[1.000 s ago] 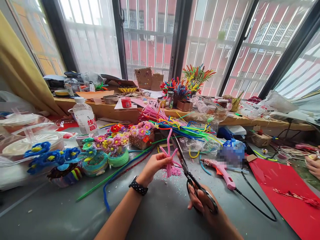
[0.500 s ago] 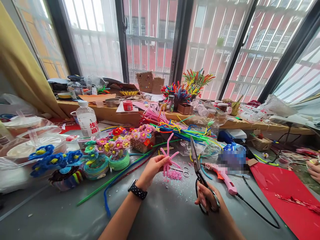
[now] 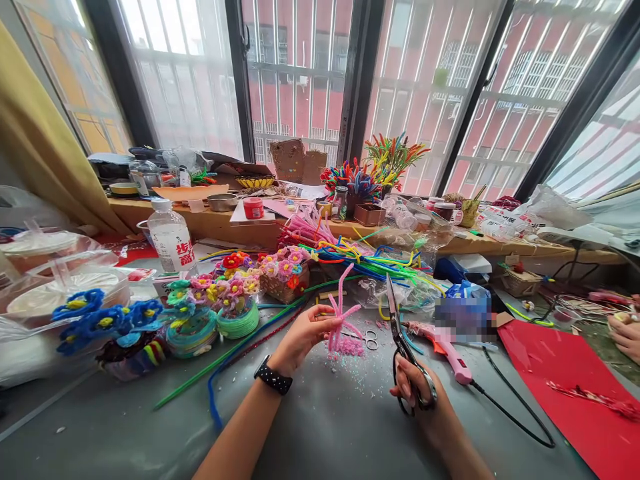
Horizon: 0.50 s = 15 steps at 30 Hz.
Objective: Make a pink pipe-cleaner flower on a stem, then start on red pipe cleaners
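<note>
Between the thumb and fingers of my left hand (image 3: pixel 311 333) is a bundle of pink pipe cleaners (image 3: pixel 342 312), its stems splayed out in several directions. My right hand (image 3: pixel 414 385) grips large black-handled scissors (image 3: pixel 396 323) by the loops, blades pointing up and away, apart from the pink stems. Below the pipe cleaners lies a small heap of pink clippings (image 3: pixel 349 345) with glittery specks around it. Small silver scissors (image 3: pixel 371 340) rest beside that heap. Just right of the big scissors is a pink glue gun (image 3: pixel 457 363) with a black cord.
Pipe-cleaner flowers in pots (image 3: pixel 237 320) and blue flowers (image 3: pixel 107 320) stand on the left, near a plastic bottle (image 3: pixel 169 240). Loose coloured pipe cleaners (image 3: pixel 370 257) pile up at the back. Red sheet (image 3: pixel 565 393) lies right; another person's hand (image 3: pixel 625 337) is at the far right edge.
My left hand has turned slightly, and the pink stems have tilted with it. The large scissors stay in my right hand, almost unmoved. The view has shifted a little.
</note>
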{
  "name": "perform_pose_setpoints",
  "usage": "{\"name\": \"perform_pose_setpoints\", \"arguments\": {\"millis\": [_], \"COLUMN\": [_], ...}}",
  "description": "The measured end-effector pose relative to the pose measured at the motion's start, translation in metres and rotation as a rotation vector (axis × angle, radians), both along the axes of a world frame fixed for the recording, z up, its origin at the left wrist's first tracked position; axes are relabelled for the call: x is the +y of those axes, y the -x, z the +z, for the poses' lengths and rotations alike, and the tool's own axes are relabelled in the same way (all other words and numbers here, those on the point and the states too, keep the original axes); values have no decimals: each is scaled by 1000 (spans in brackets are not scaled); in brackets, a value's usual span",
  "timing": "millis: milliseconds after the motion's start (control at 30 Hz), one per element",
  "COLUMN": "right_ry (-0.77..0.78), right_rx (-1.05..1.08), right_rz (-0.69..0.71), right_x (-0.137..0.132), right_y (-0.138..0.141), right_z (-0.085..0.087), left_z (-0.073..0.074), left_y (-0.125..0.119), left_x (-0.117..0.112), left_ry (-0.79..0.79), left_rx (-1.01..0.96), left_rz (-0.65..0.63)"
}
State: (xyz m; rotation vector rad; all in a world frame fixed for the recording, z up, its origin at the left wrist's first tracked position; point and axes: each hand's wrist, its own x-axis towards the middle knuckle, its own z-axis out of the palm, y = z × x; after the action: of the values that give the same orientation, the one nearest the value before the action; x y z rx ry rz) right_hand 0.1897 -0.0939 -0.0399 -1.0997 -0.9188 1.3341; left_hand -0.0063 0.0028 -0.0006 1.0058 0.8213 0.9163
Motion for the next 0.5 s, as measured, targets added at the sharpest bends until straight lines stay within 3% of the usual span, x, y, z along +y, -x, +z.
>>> {"name": "perform_pose_setpoints", "arguments": {"millis": [233,500], "right_ry": [21,33], "right_rx": [10,62], "right_rz": [-3,-16], "right_x": [1,1], "right_y": [1,2], "right_z": [1,2], "left_z": [-3,2], "left_y": [3,4], "left_x": [2,2], "left_ry": [42,69], "left_rx": [-217,-184], "left_rz": [-16,91]}}
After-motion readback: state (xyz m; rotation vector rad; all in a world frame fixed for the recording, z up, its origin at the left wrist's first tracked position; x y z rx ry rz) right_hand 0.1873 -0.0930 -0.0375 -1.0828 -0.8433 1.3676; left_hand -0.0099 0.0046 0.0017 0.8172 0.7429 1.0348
